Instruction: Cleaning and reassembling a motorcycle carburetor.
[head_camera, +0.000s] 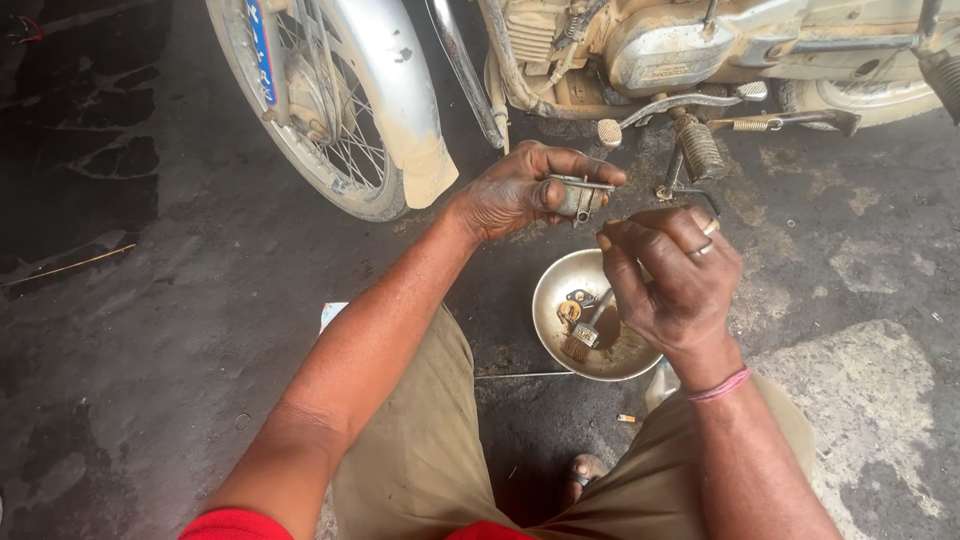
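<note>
- Motorcycle (640, 50) fills the top of the view, dusty and mud-caked; engine casing, foot peg and a coil spring visible along its underside.
- Front wheel (300, 110) at upper left, spoked, with a silver mudguard (395, 90) curving down over the tyre, its lower end coated in dried mud.
- Floor (150, 330) is dark, oil-stained concrete, with a paler patch at lower right.
- Person squats, khaki trousers and one sandalled foot showing at the bottom.
- Metal bowl (550, 290) sits on the floor between the knees, directly below the hands; dirty liquid inside.
- Small brush (585, 335) lies in the bowl, bristles down in the liquid, beside a few small parts.
- Left hand (520, 190) grips a small grey metal cup-shaped part (578, 195), thumb and fingers clasped round its rim, held in the air above the bowl, in front of the engine.
- Right hand (670, 275) is curled closed just beside the part, fingertips pinched together; what they pinch is too small to tell. Rings on two fingers, pink band at the wrist.
</note>
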